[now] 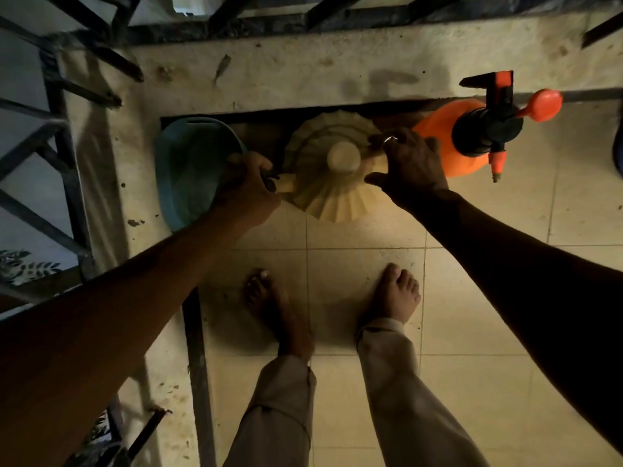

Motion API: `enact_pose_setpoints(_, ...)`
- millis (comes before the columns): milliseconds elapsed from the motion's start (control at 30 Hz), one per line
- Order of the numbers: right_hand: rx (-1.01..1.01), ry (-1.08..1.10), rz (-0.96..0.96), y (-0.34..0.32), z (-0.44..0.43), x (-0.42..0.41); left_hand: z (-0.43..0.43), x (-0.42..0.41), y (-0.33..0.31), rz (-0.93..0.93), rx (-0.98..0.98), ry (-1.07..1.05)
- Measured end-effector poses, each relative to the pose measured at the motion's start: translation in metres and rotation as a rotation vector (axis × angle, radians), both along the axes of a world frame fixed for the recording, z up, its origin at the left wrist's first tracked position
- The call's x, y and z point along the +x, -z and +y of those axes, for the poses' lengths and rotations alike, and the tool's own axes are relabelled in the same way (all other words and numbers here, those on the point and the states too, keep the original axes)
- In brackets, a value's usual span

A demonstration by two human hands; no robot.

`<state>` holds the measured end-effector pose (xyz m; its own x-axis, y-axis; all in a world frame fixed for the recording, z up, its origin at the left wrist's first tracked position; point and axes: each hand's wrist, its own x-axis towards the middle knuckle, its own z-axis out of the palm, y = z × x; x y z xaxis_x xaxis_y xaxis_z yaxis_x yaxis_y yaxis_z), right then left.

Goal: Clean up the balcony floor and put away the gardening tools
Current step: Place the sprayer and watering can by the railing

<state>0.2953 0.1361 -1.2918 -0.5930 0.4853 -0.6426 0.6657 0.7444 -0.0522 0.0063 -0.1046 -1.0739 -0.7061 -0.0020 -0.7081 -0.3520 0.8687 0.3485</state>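
Pot (337, 176) in left hand (251, 183), right hand (409, 163)

Floor of pale beige square tiles (472, 298), thin dark grout lines. Raised, stained concrete ledge (269, 75) borders it at far side and at my left, with dark strip (195, 348) along its foot. In corner: blue plastic basin (192, 163), up against ledge. Just right of it, cream ribbed plastic pot (333, 197) on tiles. Next along, orange plastic pressure sprayer with black pump top (438, 129), upright near far ledge. My bare left foot (269, 305) and bare right foot (394, 294) flat on tiles, apart.
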Motion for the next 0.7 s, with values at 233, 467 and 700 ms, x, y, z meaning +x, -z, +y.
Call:
enact_pose_setpoints(233,0.026,0.003,0.026,0.013,0.002,0.004,-0.012,-0.027,0.016,0.086,-0.009,0.009)
enact_pose_setpoints(467,0.08,-0.025,0.013,0.019,0.002,0.007,-0.019,-0.035,0.024,0.126,-0.013,0.003)
enact_pose_setpoints(700,0.072,-0.039,0.023,0.017,0.0,0.008,-0.03,-0.038,0.019,0.124,-0.033,0.011)
